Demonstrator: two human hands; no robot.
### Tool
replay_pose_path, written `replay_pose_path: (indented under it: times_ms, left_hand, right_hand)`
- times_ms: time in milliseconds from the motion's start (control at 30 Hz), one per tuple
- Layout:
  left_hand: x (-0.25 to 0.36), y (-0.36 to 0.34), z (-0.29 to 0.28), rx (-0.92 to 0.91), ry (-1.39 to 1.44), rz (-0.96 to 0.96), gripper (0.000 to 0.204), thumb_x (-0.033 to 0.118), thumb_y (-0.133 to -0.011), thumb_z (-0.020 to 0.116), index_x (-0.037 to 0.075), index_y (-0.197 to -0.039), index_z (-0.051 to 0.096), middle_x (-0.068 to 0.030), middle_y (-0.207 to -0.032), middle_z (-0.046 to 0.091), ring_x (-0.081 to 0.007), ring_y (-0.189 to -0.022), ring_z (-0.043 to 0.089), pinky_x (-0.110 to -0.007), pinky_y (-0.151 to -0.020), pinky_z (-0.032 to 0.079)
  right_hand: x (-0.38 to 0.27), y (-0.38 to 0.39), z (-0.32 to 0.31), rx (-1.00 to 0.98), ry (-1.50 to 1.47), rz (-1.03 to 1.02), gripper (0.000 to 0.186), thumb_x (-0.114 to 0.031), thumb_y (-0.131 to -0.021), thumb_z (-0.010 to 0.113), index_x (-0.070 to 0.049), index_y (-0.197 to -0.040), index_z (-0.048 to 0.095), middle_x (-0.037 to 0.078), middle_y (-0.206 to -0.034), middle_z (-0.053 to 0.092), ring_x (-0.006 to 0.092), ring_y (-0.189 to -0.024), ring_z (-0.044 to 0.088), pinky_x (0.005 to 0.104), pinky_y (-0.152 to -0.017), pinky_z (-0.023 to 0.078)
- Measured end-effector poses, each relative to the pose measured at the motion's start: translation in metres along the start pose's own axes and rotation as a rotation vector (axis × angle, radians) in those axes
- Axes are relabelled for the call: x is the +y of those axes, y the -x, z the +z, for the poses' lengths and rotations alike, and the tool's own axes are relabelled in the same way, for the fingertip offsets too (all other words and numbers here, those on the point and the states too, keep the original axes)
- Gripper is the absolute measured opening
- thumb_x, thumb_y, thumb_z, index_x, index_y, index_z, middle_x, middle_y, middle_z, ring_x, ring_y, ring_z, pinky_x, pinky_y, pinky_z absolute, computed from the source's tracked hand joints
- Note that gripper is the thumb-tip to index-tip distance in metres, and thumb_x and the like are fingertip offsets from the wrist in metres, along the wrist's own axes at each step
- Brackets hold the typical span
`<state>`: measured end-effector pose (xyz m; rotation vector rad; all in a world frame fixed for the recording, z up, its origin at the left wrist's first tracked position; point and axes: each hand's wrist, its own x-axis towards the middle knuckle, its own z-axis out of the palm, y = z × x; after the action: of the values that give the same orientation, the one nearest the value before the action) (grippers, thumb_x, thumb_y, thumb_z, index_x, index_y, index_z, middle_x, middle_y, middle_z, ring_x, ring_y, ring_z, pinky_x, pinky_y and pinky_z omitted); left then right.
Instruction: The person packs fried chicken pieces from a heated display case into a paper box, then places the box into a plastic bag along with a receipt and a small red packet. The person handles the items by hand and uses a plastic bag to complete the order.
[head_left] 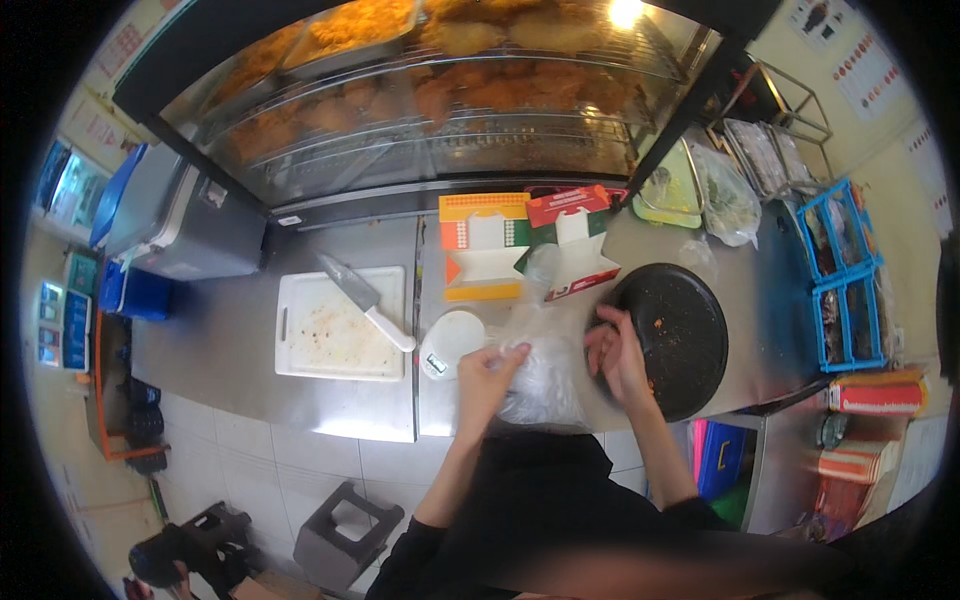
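Observation:
My left hand (488, 378) is closed, thumb and fingers pinching the edge of a thin clear plastic bag (548, 378) at the counter's front edge. More crumpled clear film reaches from it toward two opened cardboard food boxes. One is a yellow box (485, 290); the other is a red and green box (585, 275). To the bag's right, my right hand (622, 362) hovers by the rim of a round black pan (690, 345) with a few crumbs in it. Its fingers are loosely bent and apart, holding nothing visible. A round white scale (452, 335) sits left of the bag.
A white cutting board (340, 345) carries a white-handled knife (362, 295). Behind the boxes stands a heated display case (430, 120) of fried food. Blue baskets (845, 275) are at right, a grey cooler (190, 215) at left, and a stool (345, 535) on the floor.

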<state>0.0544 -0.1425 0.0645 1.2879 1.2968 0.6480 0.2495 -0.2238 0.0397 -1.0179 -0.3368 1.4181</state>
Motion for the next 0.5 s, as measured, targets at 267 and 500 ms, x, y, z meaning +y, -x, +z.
replay_pose_path:
  times_ms: [267, 500]
  left_hand:
    - [-0.010, -0.001, 0.004, 0.170, 0.238, 0.054, 0.021, 0.015, -0.078, 0.074, -0.005, -0.083, 0.070, -0.0088, -0.072, 0.067, -0.0105, -0.064, 0.056, -0.027, -0.061, 0.045]
    - [-0.025, -0.010, 0.011, 0.241, 0.113, -0.063, 0.030, 0.019, -0.080, 0.073, -0.006, -0.095, 0.067, -0.0130, -0.081, 0.068, -0.0141, -0.066, 0.057, -0.030, -0.066, 0.047]
  right_hand:
    - [0.037, 0.013, 0.005, -0.043, -0.088, 0.193, 0.042, -0.034, -0.092, 0.058, -0.009, -0.125, 0.048, 0.007, -0.109, 0.059, 0.0196, -0.095, 0.058, 0.0340, -0.078, 0.048]
    - [0.040, -0.005, 0.024, 0.210, -0.318, 0.076, 0.021, -0.024, -0.092, 0.059, -0.007, -0.103, 0.060, 0.003, -0.095, 0.064, 0.0174, -0.091, 0.059, 0.0321, -0.075, 0.048]
